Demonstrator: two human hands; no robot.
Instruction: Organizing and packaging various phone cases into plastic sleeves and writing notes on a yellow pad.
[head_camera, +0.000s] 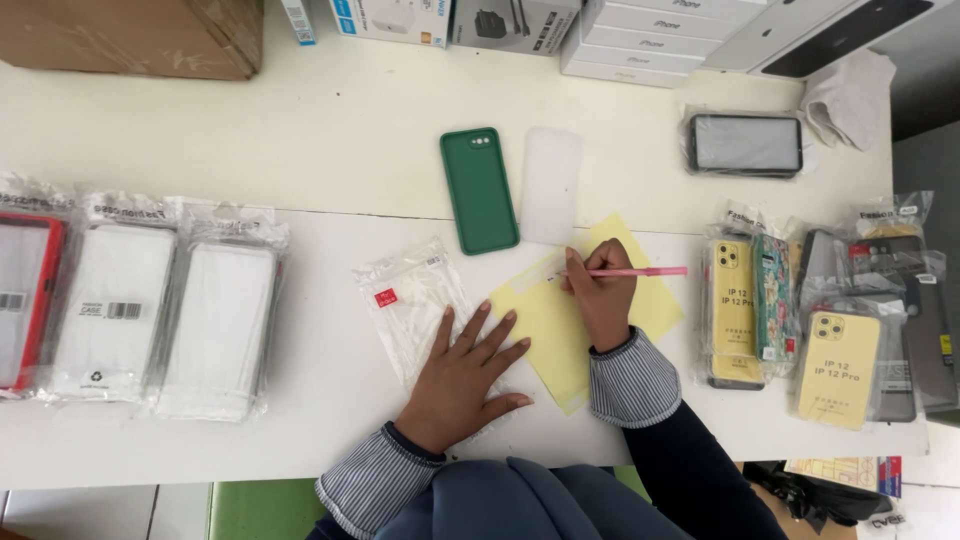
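We're writing w/ the pink pen (640, 271), our right hand (603, 300) clamped round it, tip on the yellow sheet (555, 325) near its upper edge. Best to keep the sheet pinned so it won't slide; our left hand (462, 372) lies flat, fingers spread, on the clear bag (405, 300) just beside it on the worktop (330, 150). Green phone case (479, 189) sits just above the sheet.
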